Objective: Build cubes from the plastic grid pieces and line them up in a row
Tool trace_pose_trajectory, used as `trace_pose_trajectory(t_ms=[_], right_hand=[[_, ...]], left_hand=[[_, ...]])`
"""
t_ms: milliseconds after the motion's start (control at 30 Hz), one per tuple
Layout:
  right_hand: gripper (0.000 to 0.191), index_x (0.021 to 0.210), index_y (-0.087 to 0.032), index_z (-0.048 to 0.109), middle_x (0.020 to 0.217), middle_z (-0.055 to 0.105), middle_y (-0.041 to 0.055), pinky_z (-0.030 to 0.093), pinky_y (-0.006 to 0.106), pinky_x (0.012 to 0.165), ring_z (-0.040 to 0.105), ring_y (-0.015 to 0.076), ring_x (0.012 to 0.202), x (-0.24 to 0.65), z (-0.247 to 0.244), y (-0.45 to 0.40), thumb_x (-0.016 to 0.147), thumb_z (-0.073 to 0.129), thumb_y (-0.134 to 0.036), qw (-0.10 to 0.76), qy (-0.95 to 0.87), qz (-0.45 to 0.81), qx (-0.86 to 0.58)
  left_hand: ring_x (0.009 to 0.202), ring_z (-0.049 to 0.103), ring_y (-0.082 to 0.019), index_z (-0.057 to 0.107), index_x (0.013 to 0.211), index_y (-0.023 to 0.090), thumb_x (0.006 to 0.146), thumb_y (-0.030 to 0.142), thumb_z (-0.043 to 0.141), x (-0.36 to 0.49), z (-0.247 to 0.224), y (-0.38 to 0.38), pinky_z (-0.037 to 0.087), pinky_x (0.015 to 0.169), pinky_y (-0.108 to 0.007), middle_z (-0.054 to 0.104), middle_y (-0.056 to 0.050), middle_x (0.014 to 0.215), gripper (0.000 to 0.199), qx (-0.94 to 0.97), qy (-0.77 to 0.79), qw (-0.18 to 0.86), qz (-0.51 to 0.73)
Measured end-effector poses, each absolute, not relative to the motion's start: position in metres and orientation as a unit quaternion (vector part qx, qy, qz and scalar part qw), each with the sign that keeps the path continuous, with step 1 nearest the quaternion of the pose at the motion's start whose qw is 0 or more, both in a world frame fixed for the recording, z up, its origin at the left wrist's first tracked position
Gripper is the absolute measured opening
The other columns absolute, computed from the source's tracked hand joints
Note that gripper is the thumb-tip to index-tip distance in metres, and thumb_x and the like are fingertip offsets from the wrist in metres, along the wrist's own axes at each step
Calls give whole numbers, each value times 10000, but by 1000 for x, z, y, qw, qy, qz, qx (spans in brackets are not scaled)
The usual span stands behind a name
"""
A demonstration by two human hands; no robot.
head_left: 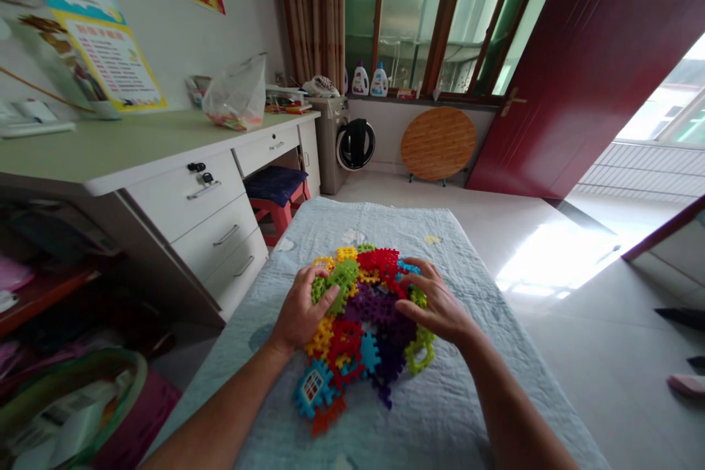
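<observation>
Here, on pale blue cloth [429,418], a blue window block [313,386] at the near left of the plastic heap [377,305], my left hand [302,310] clamped on a green block [346,275], my right hand [439,306] spread over the heap's right, a washing machine [329,139] far off.

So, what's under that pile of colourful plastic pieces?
The pile lies on light blue cloth, visible around its edges. Whatever else may be beneath the middle is covered and can't be seen.

Pale blue cloth [435,411], toothed plastic pieces [370,302] piled on it, mixed colours
</observation>
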State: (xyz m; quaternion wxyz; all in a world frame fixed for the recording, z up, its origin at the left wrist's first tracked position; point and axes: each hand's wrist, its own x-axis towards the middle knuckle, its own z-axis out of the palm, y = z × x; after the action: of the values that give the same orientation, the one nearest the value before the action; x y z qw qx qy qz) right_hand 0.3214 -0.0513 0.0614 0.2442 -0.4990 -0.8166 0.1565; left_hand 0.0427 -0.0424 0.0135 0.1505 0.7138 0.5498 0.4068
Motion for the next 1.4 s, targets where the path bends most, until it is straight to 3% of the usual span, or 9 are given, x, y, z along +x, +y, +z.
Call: trace_pose_trajectory(t_ms=[167,333,500,667,867,967,1133,1267,1400], right_hand=[[320,1034,-221,599,1256,501,108,361,471,1008,468,293,1185,345,47,-38,814,541,-447,316,-733,136,-587],[704,1312,-189,462,1261,514,160,389,489,980,499,351,1173,343,25,-32,745,581,-590,249,-679,178,-667],[845,1405,-215,345,1383,424,144,349,476,1041,440,328,1251,323,15,-35,697,661,-551,296,-695,212,-620],[882,1400,-240,340,1382,438,112,316,498,1070,414,325,1271,313,11,-36,641,749,-427,368,-676,272,-577],[972,1423,-327,207,1267,544,62,465,478,945,599,262,1060,308,14,-38,641,783,-350,483,-570,488,-453],[923,1399,-327,207,1196,588,52,496,433,905,628,228,998,304,19,-40,669,772,-335,525,-513,551,-398],[656,1241,-281,432,1083,621,40,501,385,852,622,206,925,306,22,-41,680,764,-355,536,-523,501,-434],[459,1110,-257,518,944,628,18,508,346,746,615,182,802,316,25,-42,723,718,-401,524,-547,474,-450],[369,1049,-247,559,933,595,13,491,318,743,583,166,801,326,29,-39,754,671,-437,519,-588,420,-456]], left_hand=[[1177,521,-286,434,1271,162,823,500,546,37,5,-35,407,1013,-451,561,-136,1234,572,702,609,137,341],[1197,512,-308,412,1323,157,766,555,600,34,8,-34,392,1024,-463,550,-149,1286,710,730,596,178,283],[1264,451,-294,385,1349,188,705,499,699,45,14,-41,365,1062,-434,465,-134,1373,781,744,533,251,315],[1298,411,-301,341,1382,221,656,429,773,60,16,-45,315,1100,-448,419,-120,1411,870,719,476,342,375],[1333,373,-295,197,1455,246,657,328,794,77,20,-40,294,1116,-443,339,-128,1474,999,698,415,415,411],[1313,402,-283,179,1463,252,660,286,792,86,26,-36,319,1102,-426,350,-126,1469,1011,704,384,432,412],[1266,455,-271,244,1444,237,661,308,788,94,42,-25,354,1075,-400,423,-111,1421,956,732,367,394,418],[1112,573,-244,305,1411,216,742,380,710,94,54,-12,452,962,-367,567,-88,1258,799,743,399,373,387],[1160,525,-259,444,1328,188,785,448,636,92,55,7,413,1006,-391,548,-108,1239,632,795,427,283,326]])
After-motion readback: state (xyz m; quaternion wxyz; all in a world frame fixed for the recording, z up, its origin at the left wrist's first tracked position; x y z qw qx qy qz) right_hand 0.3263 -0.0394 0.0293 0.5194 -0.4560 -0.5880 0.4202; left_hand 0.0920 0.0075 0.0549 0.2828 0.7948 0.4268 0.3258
